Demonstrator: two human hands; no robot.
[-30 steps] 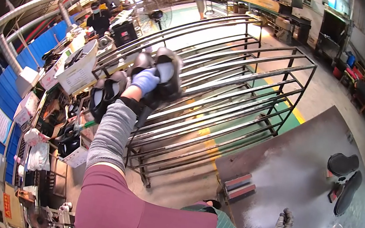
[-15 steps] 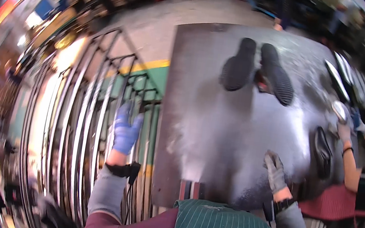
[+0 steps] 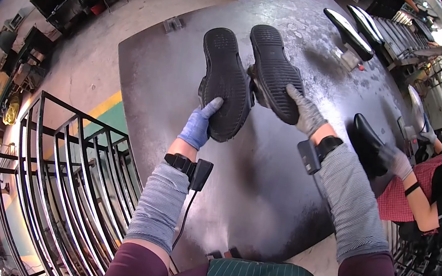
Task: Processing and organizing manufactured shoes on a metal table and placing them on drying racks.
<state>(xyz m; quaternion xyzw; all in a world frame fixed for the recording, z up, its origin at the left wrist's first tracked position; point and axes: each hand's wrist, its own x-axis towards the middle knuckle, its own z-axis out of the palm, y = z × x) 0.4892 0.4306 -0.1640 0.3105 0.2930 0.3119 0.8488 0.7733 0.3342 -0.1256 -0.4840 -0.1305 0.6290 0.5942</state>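
Left hand: your left hand (image 3: 198,126), in a blue glove, is closed on the heel end of the left black shoe (image 3: 225,81), thumb lying up across the sole.
Right hand: your right hand (image 3: 306,112), in a grey knit glove, grips the heel end of the right black shoe (image 3: 274,70), fingers spread over its sole.
Shoes: both are turned sole-up, side by side and nearly touching, toes pointing toward the far edge of the metal table (image 3: 173,74); whether they rest on it or are held just above it cannot be told.
Wrists: a black band with a small box (image 3: 201,174) and a hanging cable sits on your left wrist; a similar box (image 3: 308,155) sits on your right.
Table: grey, scuffed sheet metal; two more shoes (image 3: 357,28) lie near its far right corner.
Right edge: another person's gloved hand (image 3: 394,161) holds a glossy black shoe (image 3: 366,142).
Left side: a black metal rack (image 3: 73,173) stands just beside the table's near left corner.
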